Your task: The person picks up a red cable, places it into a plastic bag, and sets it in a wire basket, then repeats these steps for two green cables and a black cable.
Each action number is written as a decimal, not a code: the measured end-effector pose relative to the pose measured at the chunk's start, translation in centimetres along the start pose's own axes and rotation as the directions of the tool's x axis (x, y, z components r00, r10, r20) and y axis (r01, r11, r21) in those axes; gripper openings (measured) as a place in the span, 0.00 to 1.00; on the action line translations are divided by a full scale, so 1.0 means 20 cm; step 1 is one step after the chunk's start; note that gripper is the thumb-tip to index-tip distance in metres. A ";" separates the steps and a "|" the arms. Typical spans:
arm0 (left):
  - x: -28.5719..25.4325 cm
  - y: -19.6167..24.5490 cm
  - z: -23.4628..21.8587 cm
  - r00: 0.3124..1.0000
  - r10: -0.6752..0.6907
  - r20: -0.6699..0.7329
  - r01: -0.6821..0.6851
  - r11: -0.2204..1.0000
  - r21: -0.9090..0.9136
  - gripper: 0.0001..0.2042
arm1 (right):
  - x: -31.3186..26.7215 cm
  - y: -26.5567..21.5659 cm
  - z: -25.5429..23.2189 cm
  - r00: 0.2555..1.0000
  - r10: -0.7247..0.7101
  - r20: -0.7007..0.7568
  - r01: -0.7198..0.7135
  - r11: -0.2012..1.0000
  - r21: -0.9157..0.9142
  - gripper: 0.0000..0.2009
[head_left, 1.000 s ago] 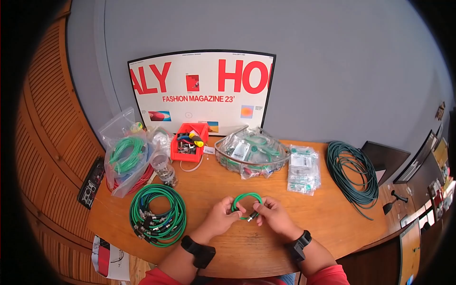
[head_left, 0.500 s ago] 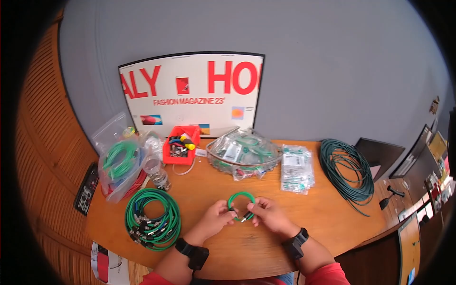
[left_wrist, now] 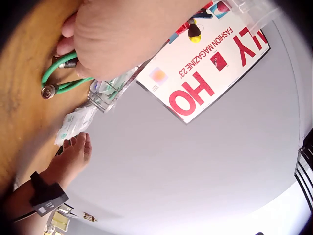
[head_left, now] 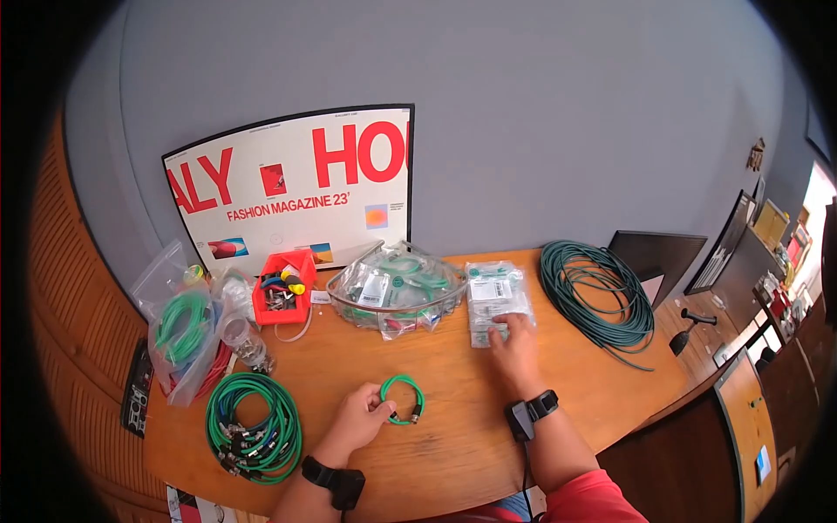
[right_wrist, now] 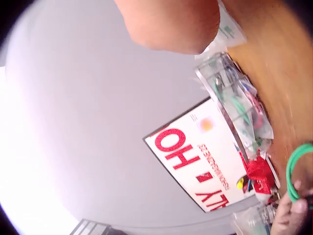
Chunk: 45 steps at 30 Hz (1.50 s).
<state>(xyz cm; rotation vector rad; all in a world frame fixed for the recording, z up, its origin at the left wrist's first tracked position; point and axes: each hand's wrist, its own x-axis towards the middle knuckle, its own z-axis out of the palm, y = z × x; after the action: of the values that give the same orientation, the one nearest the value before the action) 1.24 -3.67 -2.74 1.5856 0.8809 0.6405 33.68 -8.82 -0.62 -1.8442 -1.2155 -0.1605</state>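
Observation:
My left hand (head_left: pixel 356 418) pinches a short green cable (head_left: pixel 422 397), looped into a ring, above the front middle of the table. Dark sleeves and metal end connectors (left_wrist: pixel 47 92) show on it in the left wrist view; part of the loop is hidden behind my fingers. Further right, my right hand (head_left: pixel 516 356) reaches to a stack of clear plastic bags (head_left: pixel 491 289) with white labels. Its fingers lie over the near edge of the stack, loosely bent in the left wrist view.
Left of my hands lies a large coil of green cables (head_left: pixel 292 427). Behind stand a jar (head_left: pixel 247 344), a red bin (head_left: pixel 283 309) of tools and a wire basket (head_left: pixel 397 307) of bagged cables. A dark green cable coil (head_left: pixel 558 279) lies at right, a monitor (head_left: pixel 288 187) at the back.
My right hand has let go of the green cable and moved right and forward to the bag stack. The left hand keeps the loop. The head view has turned right.

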 end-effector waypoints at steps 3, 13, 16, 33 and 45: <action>-0.01 0.03 0.01 1.000 0.009 0.003 -0.010 0.997 0.071 0.14 | 0.02 0.12 -0.01 0.998 -0.044 -0.054 0.032 0.979 -0.201 0.13; -0.03 0.04 0.05 0.993 0.082 -0.081 -0.052 0.948 0.315 0.19 | -0.01 0.18 0.05 0.980 -0.040 0.194 0.105 0.934 -0.341 0.21; -0.04 0.08 0.04 0.992 -0.032 -0.120 0.070 0.942 0.329 0.24 | -0.01 0.17 0.03 0.978 -0.003 0.210 0.078 0.933 -0.352 0.21; -0.03 0.05 0.00 0.978 -0.001 -0.208 0.060 0.959 0.279 0.17 | 0.05 0.04 -0.04 0.971 -0.122 -0.205 0.087 0.981 -0.172 0.08; -0.02 0.05 0.00 0.955 0.186 -0.231 -0.179 0.982 0.051 0.12 | -0.25 -0.59 -0.07 0.912 -0.396 -0.105 0.405 0.837 0.368 0.12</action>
<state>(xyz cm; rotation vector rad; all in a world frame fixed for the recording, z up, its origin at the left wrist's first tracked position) 1.21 -4.03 -1.73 1.6534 0.9259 0.9664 22.29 -11.79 4.79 -1.2305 -1.4890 -0.1622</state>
